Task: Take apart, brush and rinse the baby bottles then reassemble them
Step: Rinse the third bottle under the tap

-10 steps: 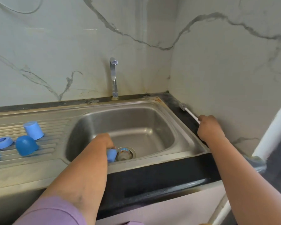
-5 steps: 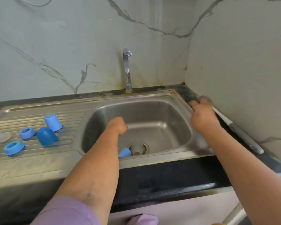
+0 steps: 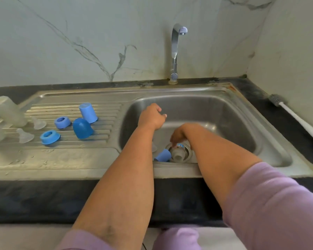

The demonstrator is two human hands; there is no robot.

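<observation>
Two hands are down in the sink basin [image 3: 224,112]. The right hand [image 3: 179,135] reaches to the drain at about 6 o'clock of the basin, its fingertips curled down onto a clear bottle [image 3: 178,153] lying on its side over the drain, open neck toward me; whether it truly grips or only touches, I cannot tell. The left hand [image 3: 152,117] hovers just at 10 o'clock of the right one, fingers curled in a loose fist, holding nothing I can see. A blue cap [image 3: 163,156] lies touching the bottle at its 9 o'clock.

Out on the ribbed drainboard [image 3: 70,159], at 9 o'clock of the basin, sit two more blue caps [image 3: 88,112] [image 3: 82,128], two blue screw rings [image 3: 62,122] [image 3: 50,137] and two clear teats [image 3: 38,123] [image 3: 24,135]. At the far left stands a frosted bottle [image 3: 7,110] upturned.

The tap [image 3: 175,51] rises at 12 o'clock behind the basin. A bottle brush [image 3: 296,120] with a white handle lies on the dark bench [image 3: 251,91] at 3 o'clock, along the wall.
</observation>
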